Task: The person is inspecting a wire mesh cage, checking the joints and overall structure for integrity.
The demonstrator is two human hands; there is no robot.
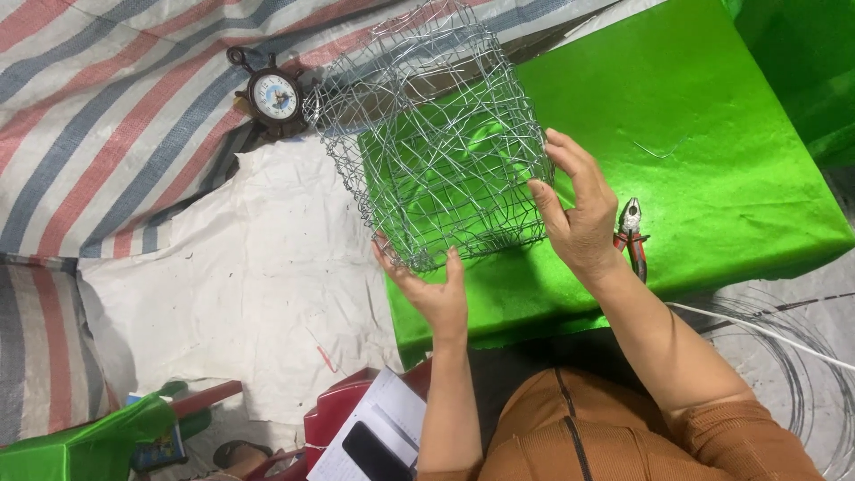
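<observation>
Work in hand: a cage-like basket of bent silver wire mesh (434, 134), held in the air over the near-left corner of the worktop covered in bright green shiny fabric (712, 134).

Progress, judged from its form: the basket already has closed side walls and stands as a rough cylinder or box, so the bulk of the weaving appears done. The mesh is irregular, with uneven openings and loose-looking strands near the lower rim at 6 o'clock; finishing or tidying there appears to remain. Whether the far end is closed cannot be told.

Left hand (436, 289): at 6 o'clock of the basket, palm up, fingers spread, supporting the lower edge; the grip is open against the wire, not pinching.

Right hand (579, 209): at 3 o'clock of the basket, fingers curved and loosely spread along the side wall. Whether the fingertips pinch a strand cannot be told.

Red-handled steel pliers (632, 233) lie on the green fabric just beyond the right wrist, partly hidden by it. A coil of thin grey wire (784, 356) lies on the floor at 4 o'clock, cut off by the frame edge.

A small dark ship's-wheel clock (272, 93) lies on the striped tarpaulin (107, 107) at 10 o'clock.
</observation>
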